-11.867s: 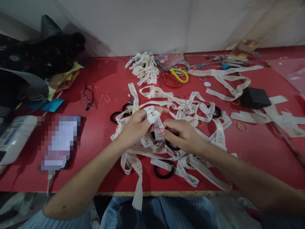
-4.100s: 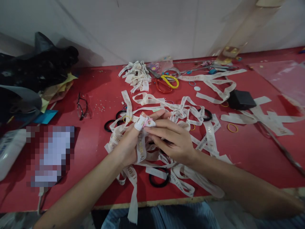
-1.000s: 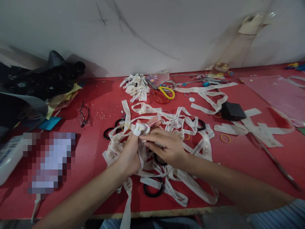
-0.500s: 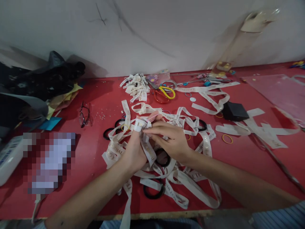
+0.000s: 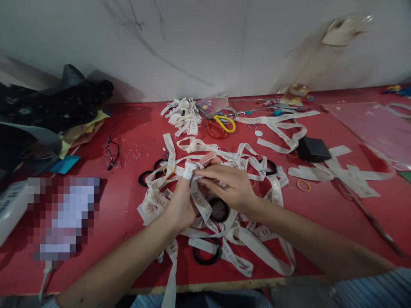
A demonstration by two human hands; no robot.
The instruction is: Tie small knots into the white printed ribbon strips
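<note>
A white ribbon with printed gold lettering (image 5: pixel 201 201) is looped round the thumb of my left hand (image 5: pixel 183 203), and its tail hangs down across the palm. My right hand (image 5: pixel 229 186) meets the left one, its thumb and forefinger pinched on the ribbon at the loop. A thin pink elastic (image 5: pixel 207 161) shows at the fingertips; how it joins the ribbon is hidden. Beneath both hands lie tangled printed ribbons (image 5: pixel 257 252) on the red table (image 5: pixel 128 239). Black rings (image 5: pixel 207 252) sit among them.
Scissors with red and yellow handles (image 5: pixel 224 125) lie beyond the ribbons, beside a heap of short ribbon pieces (image 5: pixel 184 115). A black block (image 5: pixel 313 149) and a yellow rubber band (image 5: pixel 303 185) are at right. Glasses (image 5: pixel 112 153) and a blurred-out device (image 5: pixel 72 218) are at left.
The hands stay together at nearly the same spot. My right fingertips have shifted slightly on the ribbon at the left thumb, and the camera view has moved a little.
</note>
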